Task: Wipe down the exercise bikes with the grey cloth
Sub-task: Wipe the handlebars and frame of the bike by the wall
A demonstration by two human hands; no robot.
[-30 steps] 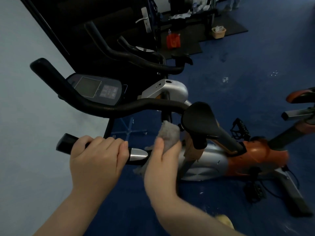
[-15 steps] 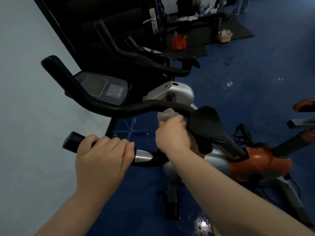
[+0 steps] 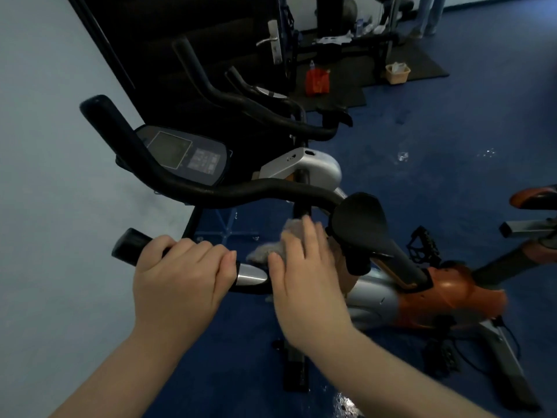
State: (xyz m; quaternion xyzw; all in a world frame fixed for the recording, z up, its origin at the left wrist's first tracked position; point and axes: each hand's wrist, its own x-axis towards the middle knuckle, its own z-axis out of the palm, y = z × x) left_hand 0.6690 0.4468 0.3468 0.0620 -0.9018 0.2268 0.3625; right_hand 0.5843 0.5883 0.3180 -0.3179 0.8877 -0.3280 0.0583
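1. The floor (image 3: 452, 122) is deep blue with a dull sheen, scuffed and spotted with pale flecks and a few bright wet-looking glints, one by the bottom edge near the right forearm.
2. A pale blue wall (image 3: 45, 176) fills the left side; a dark door (image 3: 211, 40) with a silver lever handle (image 3: 272, 40) stands behind the bikes.
3. The nearest exercise bike (image 3: 422, 291), silver and orange, stands on the blue floor beside the wall, with a black saddle (image 3: 361, 224), curved black handlebars (image 3: 241, 191) and a dark console (image 3: 187, 155).
4. A second bike's black handlebars (image 3: 256, 107) rise behind it, toward the door.
5. The left hand (image 3: 180, 282) grips the near black handlebar end, fingers curled over it just beside its silver sensor plate (image 3: 250, 274).
6. The right hand (image 3: 304, 276) lies with fingers fairly straight and together, pressing the grey cloth (image 3: 268, 251) against the bike's stem, between the handlebars and the saddle; motion blur softens it.
7. The cloth shows only as a crumpled grey bunch past the fingertips and thumb.
8. At the far end of the floor black mats (image 3: 416, 64) carry dark gym equipment, a red bag (image 3: 316, 81) and a small beige basket (image 3: 398, 72).
9. Part of another orange bike (image 3: 533, 197) enters at the right edge.
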